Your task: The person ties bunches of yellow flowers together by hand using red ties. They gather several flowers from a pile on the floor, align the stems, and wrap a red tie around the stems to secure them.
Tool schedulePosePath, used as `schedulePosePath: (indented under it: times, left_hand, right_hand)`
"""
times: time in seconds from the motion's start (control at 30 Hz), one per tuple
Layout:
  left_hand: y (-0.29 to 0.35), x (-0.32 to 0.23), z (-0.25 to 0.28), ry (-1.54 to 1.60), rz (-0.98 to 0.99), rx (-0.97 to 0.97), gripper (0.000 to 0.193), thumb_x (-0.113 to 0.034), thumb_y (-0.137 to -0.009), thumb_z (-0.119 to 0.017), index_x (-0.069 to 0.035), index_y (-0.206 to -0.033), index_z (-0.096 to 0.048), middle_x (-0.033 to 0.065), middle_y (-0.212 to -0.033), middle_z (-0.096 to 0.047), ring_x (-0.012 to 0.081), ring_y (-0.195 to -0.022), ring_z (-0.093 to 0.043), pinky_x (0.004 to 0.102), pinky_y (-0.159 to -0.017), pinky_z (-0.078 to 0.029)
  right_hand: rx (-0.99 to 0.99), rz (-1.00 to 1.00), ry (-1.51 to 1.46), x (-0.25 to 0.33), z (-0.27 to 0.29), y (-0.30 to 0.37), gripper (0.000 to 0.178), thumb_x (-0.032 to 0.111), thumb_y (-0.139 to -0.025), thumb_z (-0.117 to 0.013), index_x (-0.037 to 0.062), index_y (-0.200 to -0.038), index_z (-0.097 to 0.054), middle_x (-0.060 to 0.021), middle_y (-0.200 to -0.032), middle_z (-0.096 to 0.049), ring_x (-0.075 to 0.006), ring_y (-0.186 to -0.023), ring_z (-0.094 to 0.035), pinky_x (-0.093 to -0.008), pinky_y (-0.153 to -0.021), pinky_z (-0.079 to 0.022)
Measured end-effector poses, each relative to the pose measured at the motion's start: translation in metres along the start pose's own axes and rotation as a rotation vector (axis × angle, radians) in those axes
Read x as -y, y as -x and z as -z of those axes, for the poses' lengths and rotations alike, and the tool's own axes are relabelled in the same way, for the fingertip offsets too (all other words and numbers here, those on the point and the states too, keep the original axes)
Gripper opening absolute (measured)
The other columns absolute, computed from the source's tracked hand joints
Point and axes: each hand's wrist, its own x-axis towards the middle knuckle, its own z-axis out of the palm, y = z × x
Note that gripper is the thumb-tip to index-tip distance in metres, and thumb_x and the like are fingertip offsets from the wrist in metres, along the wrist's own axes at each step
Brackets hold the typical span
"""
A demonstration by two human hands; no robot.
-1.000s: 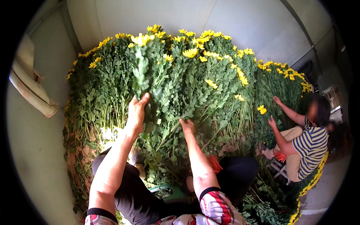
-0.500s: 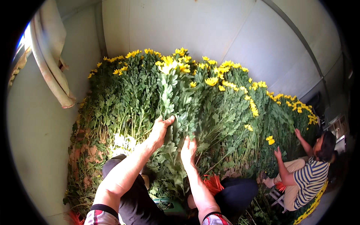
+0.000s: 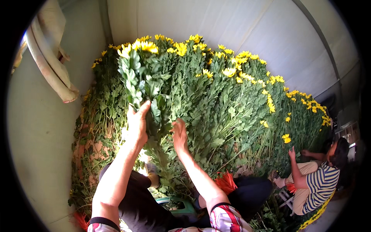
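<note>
My left hand [image 3: 137, 125] is wrapped round a bunch of yellow chrysanthemums [image 3: 135, 77], holding them upright by their leafy stems with the blooms at the top. To its right, my right hand [image 3: 179, 135] is held up beside the bunch. Its fingers are a little curled and apart, and I see nothing in them. Behind both hands leans a tall bank of cut chrysanthemums [image 3: 216, 100], its yellow heads along the top edge.
Red strips [image 3: 225, 183] lie by my right knee. A green plastic stool [image 3: 183, 208] shows between my legs. A co-worker in a striped shirt [image 3: 322, 181] sits at the right, with hands near the flowers. A rolled cloth [image 3: 50, 65] hangs at the left wall.
My left hand has moved left and up with the bunch. My right hand has come away from the stems and risen. The co-worker's far hand has dropped lower.
</note>
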Motion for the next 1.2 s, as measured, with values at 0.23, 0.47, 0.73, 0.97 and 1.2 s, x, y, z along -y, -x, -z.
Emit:
schedulePosePath:
  times: [0.23,0.47,0.73,0.97,1.2]
  left_hand:
    - [0.009,-0.017,-0.011,-0.107,0.113,-0.092,0.054,-0.021,-0.075,-0.082,-0.002,-0.115,-0.053,0.0120,-0.106,-0.062,0.0232,-0.095,-0.060,0.0388,-0.084,-0.050]
    - [0.006,-0.015,-0.003,-0.095,0.163,-0.084,0.052,-0.016,-0.077,-0.079,-0.004,-0.119,-0.049,0.0084,-0.105,-0.063,0.0205,-0.094,-0.062,0.0376,-0.082,-0.050]
    - [0.004,-0.010,-0.012,0.005,0.161,-0.099,0.047,-0.016,-0.079,-0.078,-0.005,-0.116,-0.052,0.0096,-0.103,-0.064,0.0217,-0.090,-0.062,0.0367,-0.076,-0.052]
    - [0.001,-0.011,0.005,-0.050,0.155,-0.116,0.052,-0.020,-0.078,-0.079,-0.006,-0.118,-0.050,0.0086,-0.101,-0.062,0.0212,-0.085,-0.061,0.0361,-0.073,-0.053]
    - [0.008,0.001,-0.019,-0.038,0.178,-0.076,0.056,-0.020,-0.077,-0.080,-0.002,-0.120,-0.048,0.0119,-0.108,-0.061,0.0239,-0.094,-0.061,0.0386,-0.078,-0.052]
  right_hand:
    - [0.055,-0.369,0.568,-0.062,-0.015,-0.094,0.059,0.057,-0.083,-0.060,0.0040,-0.109,-0.054,-0.0223,-0.104,-0.065,-0.0389,-0.096,-0.063,-0.0474,-0.084,-0.049]
    - [0.089,-0.011,0.194,-0.043,-0.065,-0.113,0.032,0.032,-0.090,-0.056,0.0019,-0.099,-0.055,-0.0219,-0.091,-0.065,-0.0388,-0.086,-0.063,-0.0471,-0.075,-0.049]
    - [0.036,0.169,0.478,-0.062,-0.002,-0.103,0.039,0.030,-0.087,-0.063,0.0026,-0.114,-0.058,-0.0182,-0.090,-0.067,-0.0338,-0.083,-0.064,-0.0441,-0.073,-0.050]
    - [-0.362,-0.307,0.171,-0.050,0.028,-0.053,0.048,0.039,-0.088,-0.064,0.0021,-0.117,-0.055,-0.0123,-0.098,-0.065,-0.0240,-0.095,-0.064,-0.0352,-0.079,-0.049]
    - [-0.272,-0.339,0.002,-0.075,0.022,-0.071,0.075,0.043,-0.091,-0.061,-0.0034,-0.142,-0.034,-0.0177,-0.123,-0.059,-0.0279,-0.101,-0.062,-0.0366,-0.089,-0.047]
